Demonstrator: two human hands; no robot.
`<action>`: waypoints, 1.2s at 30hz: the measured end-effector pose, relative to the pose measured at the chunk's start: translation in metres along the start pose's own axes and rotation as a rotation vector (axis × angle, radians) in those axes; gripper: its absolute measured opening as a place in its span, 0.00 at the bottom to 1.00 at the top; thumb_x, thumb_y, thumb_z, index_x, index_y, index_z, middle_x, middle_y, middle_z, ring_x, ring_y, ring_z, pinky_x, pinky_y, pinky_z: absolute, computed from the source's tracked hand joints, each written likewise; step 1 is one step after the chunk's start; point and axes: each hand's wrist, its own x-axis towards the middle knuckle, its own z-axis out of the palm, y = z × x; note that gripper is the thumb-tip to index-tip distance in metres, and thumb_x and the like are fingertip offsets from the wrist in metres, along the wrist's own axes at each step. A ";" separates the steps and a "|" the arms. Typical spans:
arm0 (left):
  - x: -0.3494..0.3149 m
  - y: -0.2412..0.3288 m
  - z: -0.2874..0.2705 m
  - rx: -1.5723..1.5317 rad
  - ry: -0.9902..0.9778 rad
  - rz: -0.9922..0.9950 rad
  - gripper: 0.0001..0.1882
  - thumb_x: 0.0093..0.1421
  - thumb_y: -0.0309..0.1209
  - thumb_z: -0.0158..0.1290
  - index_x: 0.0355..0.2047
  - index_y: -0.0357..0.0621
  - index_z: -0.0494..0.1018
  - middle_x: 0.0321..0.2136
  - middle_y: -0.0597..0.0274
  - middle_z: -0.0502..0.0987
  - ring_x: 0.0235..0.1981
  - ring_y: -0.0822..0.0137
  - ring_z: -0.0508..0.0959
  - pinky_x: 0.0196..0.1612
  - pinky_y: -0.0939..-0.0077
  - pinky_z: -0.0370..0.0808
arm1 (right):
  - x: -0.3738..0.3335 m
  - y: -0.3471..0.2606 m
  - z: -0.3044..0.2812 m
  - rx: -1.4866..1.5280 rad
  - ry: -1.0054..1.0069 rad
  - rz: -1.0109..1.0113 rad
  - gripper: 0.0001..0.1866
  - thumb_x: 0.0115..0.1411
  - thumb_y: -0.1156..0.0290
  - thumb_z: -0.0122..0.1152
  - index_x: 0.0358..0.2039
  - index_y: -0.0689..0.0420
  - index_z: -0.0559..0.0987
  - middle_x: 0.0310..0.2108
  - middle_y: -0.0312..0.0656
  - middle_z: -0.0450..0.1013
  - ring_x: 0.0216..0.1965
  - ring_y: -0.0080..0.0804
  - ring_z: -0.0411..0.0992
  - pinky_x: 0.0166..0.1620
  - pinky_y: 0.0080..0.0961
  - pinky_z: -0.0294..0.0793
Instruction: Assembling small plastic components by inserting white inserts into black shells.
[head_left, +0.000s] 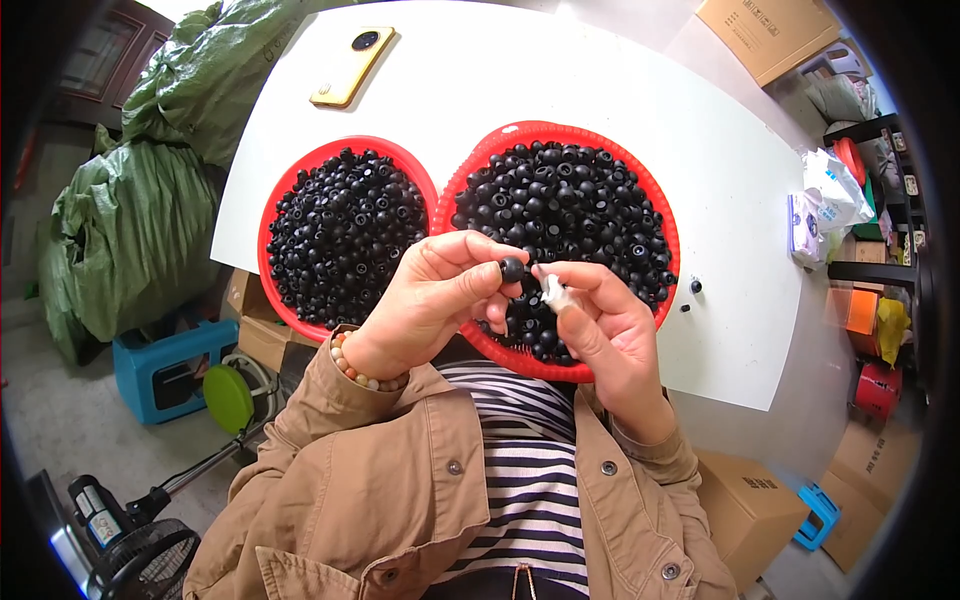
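Observation:
My left hand [440,285] pinches a small round black plastic cap [512,268] between thumb and forefinger, above the baskets. Close to its right, my right hand [610,335] has its fingers curled in towards the cap. A white crumpled scrap [556,292] shows at the right fingertips; whether it is held or wrapped round a finger I cannot tell. Beneath both hands is a red plastic basket [672,235] heaped with black ball-shaped caps [560,190]. A second red basket [266,240] to the left, touching the first, is full of small black ring-like parts [345,235].
A yellow phone [353,67] lies at the back of the white table [560,70]. Two loose black pieces [696,287] lie right of the baskets. Green sacks [130,230] and a blue stool [165,375] stand left; a cardboard box [745,510] is at lower right.

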 end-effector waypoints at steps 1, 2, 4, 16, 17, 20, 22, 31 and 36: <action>0.000 0.000 0.000 -0.011 -0.005 0.009 0.10 0.57 0.26 0.47 0.38 0.36 0.69 0.28 0.60 0.73 0.23 0.76 0.72 0.27 0.83 0.74 | 0.000 0.002 -0.002 -0.080 -0.034 0.005 0.14 0.58 0.71 0.50 0.44 0.62 0.67 0.26 0.29 0.67 0.25 0.08 0.58 0.28 0.07 0.56; 0.000 0.000 0.000 -0.022 -0.010 0.018 0.10 0.57 0.26 0.47 0.39 0.36 0.69 0.28 0.60 0.73 0.23 0.76 0.72 0.27 0.83 0.74 | 0.000 0.003 -0.004 -0.160 -0.068 0.010 0.14 0.57 0.73 0.50 0.44 0.62 0.67 0.26 0.30 0.68 0.26 0.09 0.59 0.29 0.07 0.58; 0.000 0.000 0.001 -0.013 -0.012 0.019 0.10 0.57 0.26 0.47 0.39 0.36 0.69 0.28 0.60 0.73 0.23 0.76 0.72 0.27 0.84 0.73 | 0.000 0.002 -0.001 -0.143 -0.060 0.009 0.14 0.56 0.74 0.51 0.44 0.62 0.67 0.27 0.31 0.69 0.27 0.10 0.61 0.31 0.08 0.60; -0.002 0.003 0.004 0.074 0.015 0.031 0.13 0.55 0.27 0.49 0.41 0.34 0.67 0.26 0.61 0.73 0.23 0.75 0.74 0.27 0.84 0.74 | 0.000 0.004 0.002 -0.070 -0.068 -0.008 0.14 0.56 0.76 0.51 0.43 0.63 0.67 0.32 0.38 0.72 0.35 0.15 0.67 0.39 0.12 0.65; -0.003 0.003 0.004 0.115 0.024 0.041 0.14 0.54 0.27 0.50 0.41 0.34 0.67 0.26 0.61 0.73 0.24 0.75 0.74 0.27 0.85 0.74 | 0.000 0.004 0.002 -0.075 -0.066 -0.004 0.14 0.56 0.76 0.51 0.43 0.63 0.67 0.32 0.39 0.72 0.35 0.15 0.67 0.39 0.12 0.65; -0.003 0.002 0.008 0.241 0.081 0.091 0.15 0.53 0.26 0.52 0.40 0.34 0.68 0.26 0.61 0.73 0.24 0.75 0.74 0.28 0.86 0.73 | 0.000 0.005 0.003 -0.060 -0.063 -0.009 0.14 0.56 0.76 0.51 0.43 0.63 0.67 0.32 0.39 0.72 0.35 0.16 0.68 0.39 0.12 0.65; -0.004 0.002 0.009 0.237 0.077 0.104 0.14 0.53 0.26 0.52 0.40 0.34 0.68 0.27 0.61 0.74 0.24 0.76 0.74 0.28 0.86 0.73 | 0.000 0.006 0.004 -0.046 -0.060 -0.009 0.14 0.56 0.75 0.51 0.43 0.63 0.67 0.32 0.39 0.72 0.35 0.16 0.68 0.39 0.12 0.65; -0.004 0.002 0.012 0.298 0.075 0.136 0.13 0.52 0.27 0.53 0.37 0.34 0.70 0.29 0.62 0.73 0.24 0.76 0.74 0.28 0.87 0.73 | -0.001 0.011 0.009 -0.044 -0.011 -0.007 0.13 0.56 0.75 0.51 0.42 0.63 0.67 0.31 0.37 0.72 0.33 0.15 0.68 0.38 0.11 0.65; -0.003 -0.001 0.009 0.324 0.037 0.152 0.10 0.56 0.25 0.47 0.38 0.34 0.70 0.28 0.63 0.74 0.25 0.78 0.73 0.29 0.86 0.72 | -0.001 0.010 0.009 -0.011 0.010 -0.027 0.13 0.57 0.74 0.50 0.42 0.63 0.67 0.30 0.37 0.71 0.34 0.15 0.67 0.39 0.11 0.64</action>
